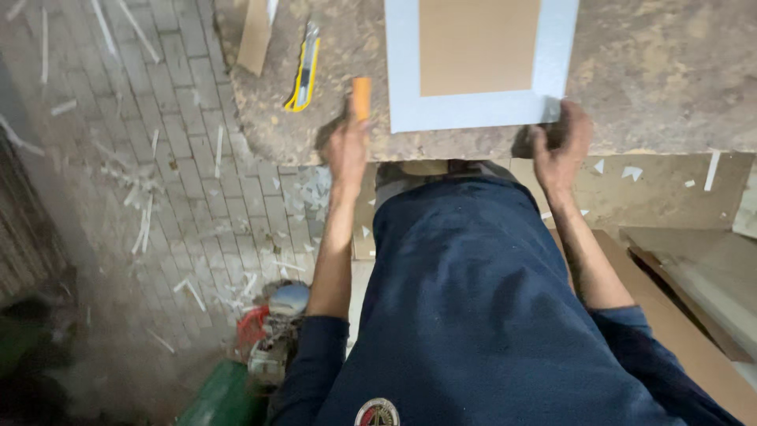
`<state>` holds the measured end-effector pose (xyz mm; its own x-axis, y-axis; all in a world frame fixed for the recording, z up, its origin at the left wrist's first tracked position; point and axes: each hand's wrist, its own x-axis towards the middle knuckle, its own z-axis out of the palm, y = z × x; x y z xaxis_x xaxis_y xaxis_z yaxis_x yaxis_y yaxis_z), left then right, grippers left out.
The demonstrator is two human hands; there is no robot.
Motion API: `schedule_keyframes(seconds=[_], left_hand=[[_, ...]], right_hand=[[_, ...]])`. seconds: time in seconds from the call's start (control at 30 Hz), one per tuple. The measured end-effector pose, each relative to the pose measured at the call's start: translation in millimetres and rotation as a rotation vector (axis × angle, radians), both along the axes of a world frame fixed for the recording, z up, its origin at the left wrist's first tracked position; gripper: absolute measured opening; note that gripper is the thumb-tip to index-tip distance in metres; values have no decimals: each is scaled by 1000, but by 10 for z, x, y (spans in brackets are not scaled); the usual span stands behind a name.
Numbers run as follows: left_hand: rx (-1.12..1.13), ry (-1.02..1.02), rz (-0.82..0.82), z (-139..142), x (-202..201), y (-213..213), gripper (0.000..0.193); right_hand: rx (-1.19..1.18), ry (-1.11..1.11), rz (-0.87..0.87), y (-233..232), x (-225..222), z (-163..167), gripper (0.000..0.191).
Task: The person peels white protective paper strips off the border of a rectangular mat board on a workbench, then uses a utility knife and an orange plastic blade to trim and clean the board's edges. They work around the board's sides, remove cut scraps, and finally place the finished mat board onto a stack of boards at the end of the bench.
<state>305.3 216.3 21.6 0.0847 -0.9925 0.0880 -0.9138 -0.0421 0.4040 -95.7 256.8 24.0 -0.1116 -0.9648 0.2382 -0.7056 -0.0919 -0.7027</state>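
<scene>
Fingers of the left hand [347,146] pinch an orange block [361,98], while the right hand [561,142] clamps the flat grey-bordered panel's [473,110] corner on the rough bench [662,71].

Only one thing here counts as a label: a small round embroidered badge [377,412] with a red rim, a pale ring and a dark middle, sewn on the dark blue garment [473,300] at about six o'clock, cut off by the bottom edge of the view; its markings are too small to tell. No packages, signs or screens show on the worn bench or on the brick floor
</scene>
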Motion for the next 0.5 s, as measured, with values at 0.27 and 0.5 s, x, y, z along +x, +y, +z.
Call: schedule_keyframes(seconds=[0.27,0.5], left_hand=[[-58,-210,197,309,-166,-124,64],[15,102,25,264,-1182,-157,65]], right_hand=[[358,-958,-228,-76,-868,-176,66],[561,-936,-116,-326,-817,-169,79]])
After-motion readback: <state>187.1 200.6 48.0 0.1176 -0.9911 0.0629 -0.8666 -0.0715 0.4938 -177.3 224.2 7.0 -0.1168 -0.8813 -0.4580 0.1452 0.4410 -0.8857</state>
